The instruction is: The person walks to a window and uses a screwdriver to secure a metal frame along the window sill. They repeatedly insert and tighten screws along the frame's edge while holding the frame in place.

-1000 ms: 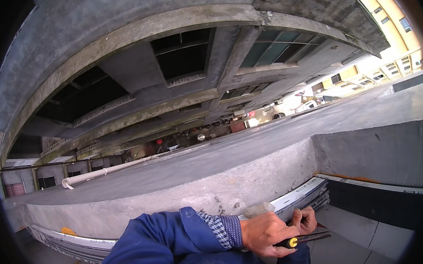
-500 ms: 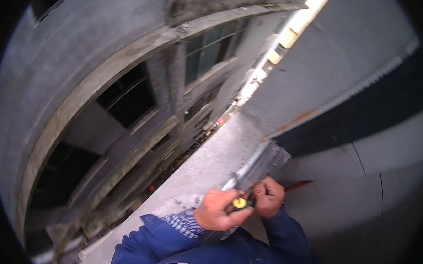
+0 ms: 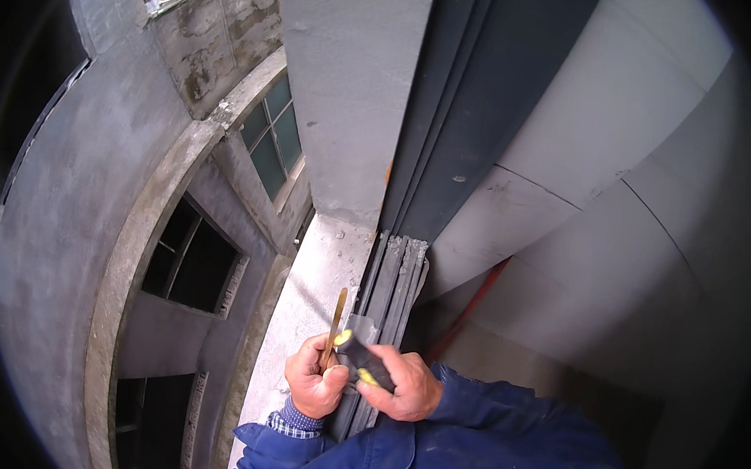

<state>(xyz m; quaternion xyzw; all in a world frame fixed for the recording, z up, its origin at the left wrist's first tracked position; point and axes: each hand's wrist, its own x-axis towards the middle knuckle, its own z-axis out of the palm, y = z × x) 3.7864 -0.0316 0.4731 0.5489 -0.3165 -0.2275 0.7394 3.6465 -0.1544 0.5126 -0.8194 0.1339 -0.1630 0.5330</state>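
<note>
Since the earlier frame, the black-and-yellow handle [image 3: 359, 357] has moved from the left hand [image 3: 311, 386] to the right hand [image 3: 412, 387], which grasps it firmly, the left pinching a narrow brown strip [image 3: 337, 313], both over grey metal rails [image 3: 395, 278] beside the pale ledge [image 3: 327, 257].

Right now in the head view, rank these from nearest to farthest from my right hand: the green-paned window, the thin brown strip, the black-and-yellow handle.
1. Black-and-yellow handle: gripped in the right hand.
2. Thin brown strip: just to the left, in the left hand.
3. Green-paned window: far off, upper left.
</note>
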